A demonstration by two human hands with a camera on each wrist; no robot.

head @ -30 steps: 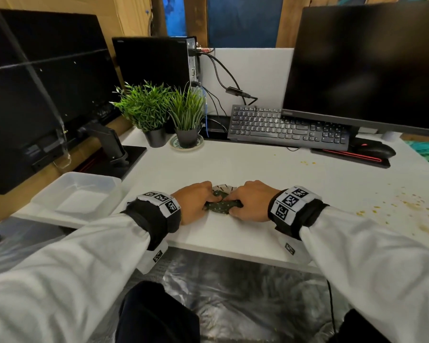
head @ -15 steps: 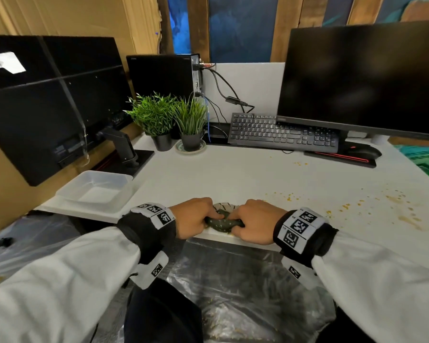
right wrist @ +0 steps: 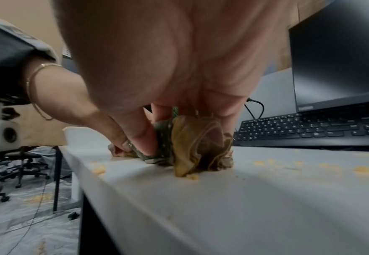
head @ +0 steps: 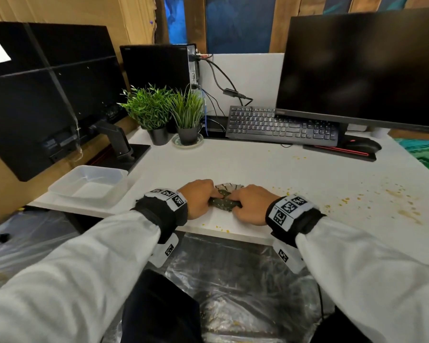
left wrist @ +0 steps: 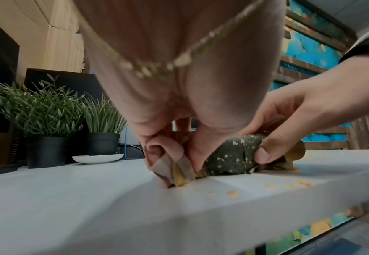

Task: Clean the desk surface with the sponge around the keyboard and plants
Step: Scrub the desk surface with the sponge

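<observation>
A dark green speckled sponge (head: 223,203) with a stained cloth-like layer (right wrist: 197,143) lies bunched on the white desk (head: 245,167) near its front edge. My left hand (head: 199,197) grips its left end and my right hand (head: 250,203) grips its right end, fingers curled round it in both wrist views (left wrist: 229,155). Yellow crumbs (head: 344,200) are scattered right of the hands and by the desk edge (head: 221,227). The black keyboard (head: 281,126) and two potted plants (head: 156,112) stand at the back.
A clear plastic tub (head: 89,185) sits at the desk's left front corner. A monitor (head: 362,65) overhangs the keyboard, with a mouse (head: 362,145) on the right. A second monitor's stand (head: 119,147) is at the left. Plastic sheeting (head: 233,280) covers the floor below.
The view has shifted, so the hands and sponge sit differently in the picture. Both hands still hold the sponge near the front edge. A few crumbs now show at the desk edge.
</observation>
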